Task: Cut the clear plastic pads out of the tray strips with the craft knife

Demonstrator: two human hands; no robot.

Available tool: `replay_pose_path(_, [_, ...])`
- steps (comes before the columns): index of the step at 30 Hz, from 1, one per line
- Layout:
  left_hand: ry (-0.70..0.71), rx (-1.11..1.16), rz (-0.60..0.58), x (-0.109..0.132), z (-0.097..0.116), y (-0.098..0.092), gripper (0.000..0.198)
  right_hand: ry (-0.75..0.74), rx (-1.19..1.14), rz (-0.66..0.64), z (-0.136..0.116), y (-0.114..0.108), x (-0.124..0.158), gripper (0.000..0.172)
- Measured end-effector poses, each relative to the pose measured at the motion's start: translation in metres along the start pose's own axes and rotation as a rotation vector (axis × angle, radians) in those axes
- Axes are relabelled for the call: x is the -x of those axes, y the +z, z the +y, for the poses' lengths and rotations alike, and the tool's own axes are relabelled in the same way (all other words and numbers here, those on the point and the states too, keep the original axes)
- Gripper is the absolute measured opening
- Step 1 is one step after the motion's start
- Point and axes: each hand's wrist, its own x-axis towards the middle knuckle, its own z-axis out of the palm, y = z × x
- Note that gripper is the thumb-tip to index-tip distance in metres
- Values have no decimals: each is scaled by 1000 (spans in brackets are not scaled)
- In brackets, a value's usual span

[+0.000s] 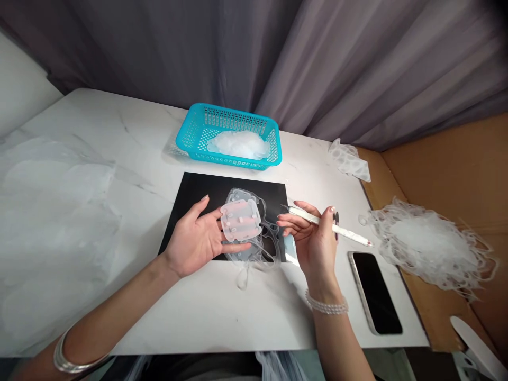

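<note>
My left hand [196,238] is palm up with its fingers stretched out, and a translucent moulded plastic piece [240,221] lies across them. Small raised pegs and rounded notches show on that piece. Beneath it, similar clear plastic [237,193] with thin looping strips [272,233] rests on a black mat [194,185]. In my right hand [315,238] is a slim white craft knife [349,234], held between thumb and fingers. Its dark pointed tip faces left, apart from the plastic piece.
A turquoise basket [234,160] with translucent pieces stands behind the mat. Right of my right hand lie a phone [377,293] and a tangle of clear plastic strips [428,243] over a cardboard box [444,164]. Clear plastic sheeting [55,233] covers the table's left side.
</note>
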Motion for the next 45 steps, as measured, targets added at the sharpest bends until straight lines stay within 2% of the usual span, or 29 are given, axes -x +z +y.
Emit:
replay_pose_path(6, [-9, -42, 7, 1, 0, 1, 75, 58, 0, -11, 3, 2, 0, 46])
replay_pose_path(11, [-25, -50, 6, 1, -1, 1, 76, 129, -43, -99, 7, 5, 0, 37])
replay_pose_path(15, [-35, -12, 21, 1, -1, 2, 74, 168, -89, -174, 9, 7, 1, 34])
replay_pose_path(26, [-73, 24, 60, -2, -5, 3, 76, 260, -139, -255, 10, 11, 4, 30])
replay_pose_path(37, [-122, 93, -7, -1, -7, -1, 72, 300, -166, -236, 8, 10, 4, 32])
replay_pose_path(40, [-79, 85, 78, -2, -8, 2, 67, 257, -184, -207, 7, 10, 5, 29])
replay_pose_path(43, [6, 79, 227, -3, -9, 3, 61, 87, -209, -165, 9, 15, 11, 28])
replay_pose_path(45, [25, 112, 242, -4, -10, 2, 61, 21, -179, -237, 11, 20, 19, 30])
